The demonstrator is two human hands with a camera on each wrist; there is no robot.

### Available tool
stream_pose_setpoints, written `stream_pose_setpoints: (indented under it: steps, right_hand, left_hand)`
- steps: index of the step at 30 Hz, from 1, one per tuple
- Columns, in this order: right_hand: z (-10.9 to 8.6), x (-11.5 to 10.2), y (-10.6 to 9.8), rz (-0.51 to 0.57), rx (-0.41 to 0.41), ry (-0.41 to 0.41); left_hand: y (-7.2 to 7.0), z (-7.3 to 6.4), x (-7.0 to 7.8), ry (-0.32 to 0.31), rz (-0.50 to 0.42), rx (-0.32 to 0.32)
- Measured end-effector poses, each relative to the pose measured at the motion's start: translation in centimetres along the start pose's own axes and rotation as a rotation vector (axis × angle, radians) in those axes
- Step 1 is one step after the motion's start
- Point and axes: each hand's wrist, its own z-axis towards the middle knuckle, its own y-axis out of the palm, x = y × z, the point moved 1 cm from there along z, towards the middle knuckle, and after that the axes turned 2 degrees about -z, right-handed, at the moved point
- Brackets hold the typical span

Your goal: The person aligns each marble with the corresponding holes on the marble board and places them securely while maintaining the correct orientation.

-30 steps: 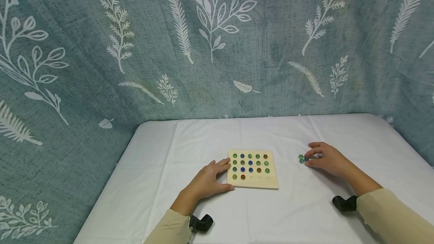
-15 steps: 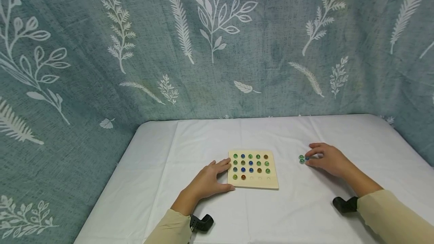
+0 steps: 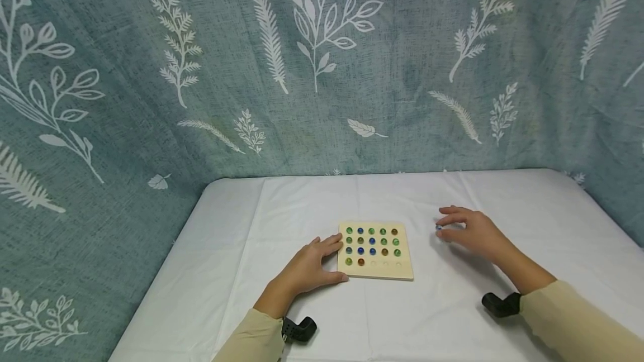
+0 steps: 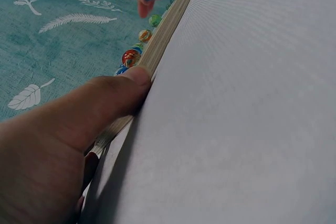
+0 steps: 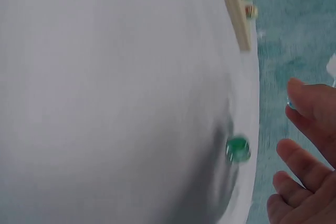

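A pale wooden board (image 3: 379,274) lies on the white cloth, with rows of green, blue and brown glass marbles (image 3: 372,241) set in it. My left hand (image 3: 307,267) holds the board by its near left corner, its thumb (image 4: 123,90) against the front edge and its fingers at the left side. To the right of the board, my right hand (image 3: 470,230) pinches a blue marble (image 3: 438,227) between thumb and fingertips, above the cloth. In the right wrist view a green marble (image 5: 238,149) rests on the cloth below that hand; the hand hides it in the head view.
The nearest row of the board has several bare hollows (image 3: 386,264) at its right end. Behind the table hangs a teal curtain (image 3: 322,127) with white leaf prints. Black camera mounts (image 3: 299,330) sit on both wrists.
My right hand has picked the blue marble from beside the green ones and moved a little left and up with it. My left hand and the board have stayed put.
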Motion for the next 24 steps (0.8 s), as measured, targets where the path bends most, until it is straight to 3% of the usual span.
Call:
stream_pose_setpoints:
  steps: [7,13,24]
  right_hand:
    - [-0.3,-3.4,2.5,0.01,0.024,-0.114]
    - [-0.7,-5.9,4.4,-0.084,0.04,-0.285]
    - [-1.0,-8.9,6.8,-0.247,0.025,-0.444]
  left_hand:
    - [0.1,0.0,0.0,-0.011,-0.006,-0.003]
    - [0.1,0.1,0.0,0.005,-0.01,0.0]
    - [-0.1,0.0,0.1,-0.004,-0.001,-0.008]
